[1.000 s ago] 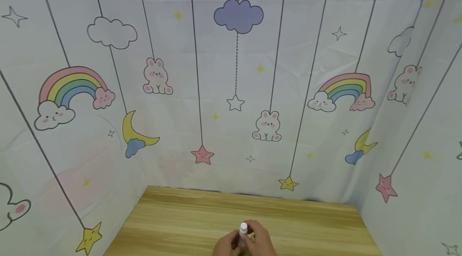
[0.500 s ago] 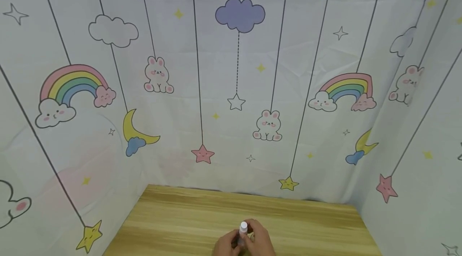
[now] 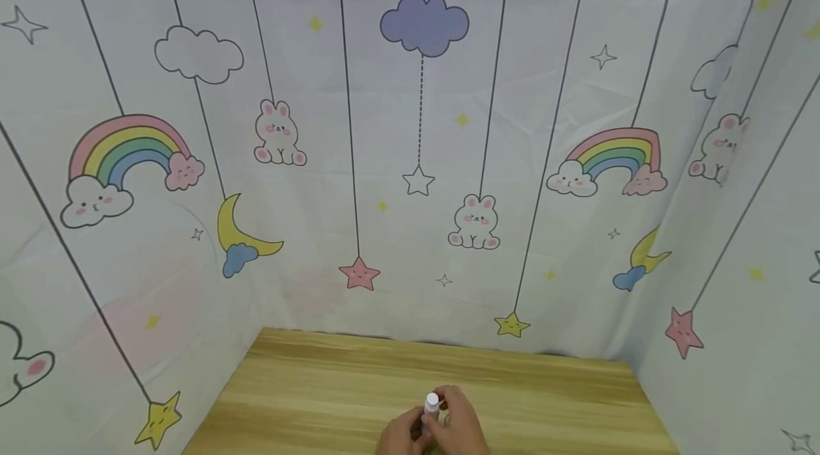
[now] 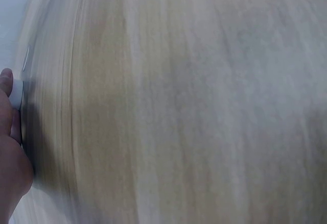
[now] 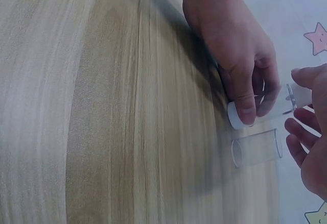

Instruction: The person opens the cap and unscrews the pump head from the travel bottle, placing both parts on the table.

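A small bottle (image 3: 432, 401) with a white top stands between my hands at the bottom of the head view. My left hand (image 3: 398, 435) grips its lower part. In the right wrist view its body looks clear, with a white base (image 5: 236, 117) near the left hand's (image 5: 230, 40) thumb. Around the white top curl the thumb and fingers of my right hand (image 3: 461, 426); their exact contact is partly hidden. Beside the bottle is a clear open cylinder (image 5: 257, 148), apart from the hands. The left wrist view catches only the edge of a hand (image 4: 13, 163) and a white piece (image 4: 17, 94).
The hands work over a wood-grain tabletop (image 3: 333, 369). White cloth (image 3: 307, 213) printed with clouds, rabbits, stars and rainbows rises behind it and along both sides.
The right hand has shifted slightly upward around the bottle's top, while the left keeps its hold. The bottle stays in nearly the same place.
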`<state>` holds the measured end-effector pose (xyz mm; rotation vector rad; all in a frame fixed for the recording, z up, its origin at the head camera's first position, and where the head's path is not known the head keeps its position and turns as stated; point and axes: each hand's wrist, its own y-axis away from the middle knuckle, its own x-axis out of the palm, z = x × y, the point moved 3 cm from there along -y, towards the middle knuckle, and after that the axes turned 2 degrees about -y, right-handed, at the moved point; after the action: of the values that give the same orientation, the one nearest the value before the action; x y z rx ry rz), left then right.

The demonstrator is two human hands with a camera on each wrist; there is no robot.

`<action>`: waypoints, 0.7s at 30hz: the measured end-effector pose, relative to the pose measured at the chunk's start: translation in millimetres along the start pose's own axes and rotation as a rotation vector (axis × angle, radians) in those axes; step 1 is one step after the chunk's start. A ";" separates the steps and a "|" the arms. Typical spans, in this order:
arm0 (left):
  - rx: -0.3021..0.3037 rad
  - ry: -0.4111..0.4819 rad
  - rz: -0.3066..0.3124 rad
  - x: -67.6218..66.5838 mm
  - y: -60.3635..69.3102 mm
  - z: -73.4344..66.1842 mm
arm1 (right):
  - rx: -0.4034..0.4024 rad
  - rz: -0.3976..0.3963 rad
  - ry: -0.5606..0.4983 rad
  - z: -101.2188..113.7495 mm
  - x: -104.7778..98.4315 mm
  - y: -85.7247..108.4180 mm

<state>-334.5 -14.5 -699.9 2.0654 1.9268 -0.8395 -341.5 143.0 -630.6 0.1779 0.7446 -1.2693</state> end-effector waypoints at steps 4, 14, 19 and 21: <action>0.016 -0.015 0.000 0.4 -0.2 0.6 | 0.013 0.008 0.014 1.7 -0.8 -2.8; -0.010 -0.022 -0.025 1.6 0.0 1.2 | 0.064 -0.041 0.072 7.6 1.4 -5.2; -0.026 -0.011 -0.028 1.7 0.2 1.8 | 0.037 -0.109 0.084 6.3 4.1 -3.9; -0.026 -0.006 -0.026 1.6 0.3 1.8 | 0.031 -0.123 0.080 5.9 4.8 -3.3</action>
<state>-334.7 -14.2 -702.2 2.0252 1.9552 -0.8209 -341.6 135.1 -628.0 0.2114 0.8154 -1.3980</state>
